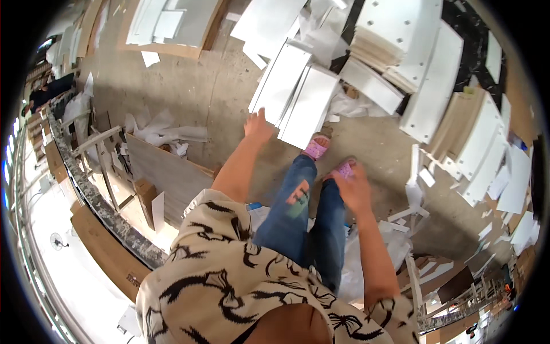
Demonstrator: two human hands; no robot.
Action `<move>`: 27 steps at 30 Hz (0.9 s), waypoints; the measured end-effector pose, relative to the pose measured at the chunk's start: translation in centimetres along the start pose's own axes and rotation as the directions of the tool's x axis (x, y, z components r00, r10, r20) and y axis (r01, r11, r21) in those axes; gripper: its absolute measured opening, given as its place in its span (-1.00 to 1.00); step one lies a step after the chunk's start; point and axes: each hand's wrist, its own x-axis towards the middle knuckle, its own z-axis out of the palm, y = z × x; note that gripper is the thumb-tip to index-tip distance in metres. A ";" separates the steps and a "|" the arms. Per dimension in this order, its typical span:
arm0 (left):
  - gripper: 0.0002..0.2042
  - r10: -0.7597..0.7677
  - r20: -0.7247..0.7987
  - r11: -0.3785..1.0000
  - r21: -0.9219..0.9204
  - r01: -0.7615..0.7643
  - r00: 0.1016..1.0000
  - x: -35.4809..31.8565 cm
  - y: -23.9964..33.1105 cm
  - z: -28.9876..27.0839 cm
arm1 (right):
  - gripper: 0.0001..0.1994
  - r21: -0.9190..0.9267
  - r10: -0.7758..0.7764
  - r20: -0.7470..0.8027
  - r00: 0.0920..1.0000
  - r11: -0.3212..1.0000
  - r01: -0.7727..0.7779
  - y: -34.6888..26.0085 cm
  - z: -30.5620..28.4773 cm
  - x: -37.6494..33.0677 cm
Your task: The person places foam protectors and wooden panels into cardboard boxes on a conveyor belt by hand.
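Note:
My left hand (258, 126) reaches forward to the near left corner of a white panel (282, 80). Its fingers are stretched out at the panel's edge; whether they touch it I cannot tell. A second white panel (309, 106) lies right beside the first, slightly nearer to me. Over my right foot hangs my right hand (352, 186), somewhat blurred, with fingers apart and nothing visible in it. My feet, in pink shoes (317, 147), stand on the concrete floor just short of the panels.
Stacks of white boards with dark holes (395, 26) lie at the far right, with more stacked boards (464, 132) at the right. Crumpled plastic wrap (163, 129), a grey board (163, 172) and a wooden frame (103, 149) are at left. Loose wrap (381, 252) lies near my right leg.

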 end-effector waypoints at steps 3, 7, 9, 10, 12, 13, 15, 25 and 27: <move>0.01 0.090 -0.144 0.995 0.065 -0.081 0.986 5.0 3.5 0.5 | -0.02 -0.009 0.012 -0.043 0.999 1.000 -0.013 -1.2 10.5 11.0; 0.09 0.017 -0.209 0.999 -0.043 -0.026 0.978 7.5 4.8 1.8 | 0.17 -0.222 0.157 -0.069 0.985 0.960 -0.169 -3.8 18.3 17.0; 0.09 0.032 -0.233 0.999 0.009 -0.031 0.972 8.2 3.2 3.0 | 0.18 -0.330 0.175 -0.055 0.983 0.926 -0.183 -4.5 20.3 17.1; 0.10 0.057 -0.267 0.998 0.035 -0.049 0.962 8.3 3.1 3.1 | 0.18 -0.323 0.188 -0.061 0.980 0.925 -0.198 -4.1 20.7 17.0; 0.10 0.052 -0.227 0.999 0.006 -0.052 0.973 8.6 3.6 2.6 | 0.15 -0.355 0.142 -0.119 0.983 0.918 -0.176 -3.4 21.1 17.2; 0.09 0.031 -0.187 0.999 -0.028 -0.037 0.982 8.4 4.2 2.0 | 0.15 -0.349 0.152 -0.134 0.979 0.918 -0.190 -2.7 21.2 17.5; 0.07 0.065 -0.263 0.998 0.023 -0.061 0.963 7.0 3.7 1.6 | 0.11 -0.168 0.209 -0.032 0.977 0.963 -0.211 -1.8 21.2 17.2; 0.08 -0.036 -0.271 0.860 -0.498 -0.108 0.962 1.1 8.9 9.2 | -0.57 0.499 0.244 -0.042 0.969 0.845 -0.191 7.0 21.4 18.0; -0.01 -0.050 -0.253 0.917 -0.395 -0.055 0.966 1.8 6.6 9.8 | -0.50 0.649 0.229 0.118 0.966 0.719 -0.249 4.4 20.8 17.9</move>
